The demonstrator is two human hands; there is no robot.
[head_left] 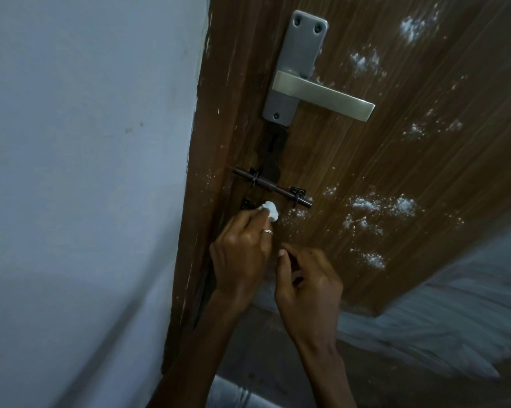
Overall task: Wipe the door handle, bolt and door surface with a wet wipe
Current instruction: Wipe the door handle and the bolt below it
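A brown wood-grain door fills the upper right, speckled with white powdery patches. A silver lever handle on its grey backplate sits high on the door. Below it runs a dark sliding bolt. My left hand, wearing a ring, presses a crumpled white wet wipe against the door just under the bolt's left end. My right hand hovers beside it with fingers curled; something pale shows faintly inside the curl, and I cannot tell what it is.
A pale grey wall takes up the left half, meeting the brown door frame. White patches lie thick to the right of the bolt. A patterned floor shows below the door's edge.
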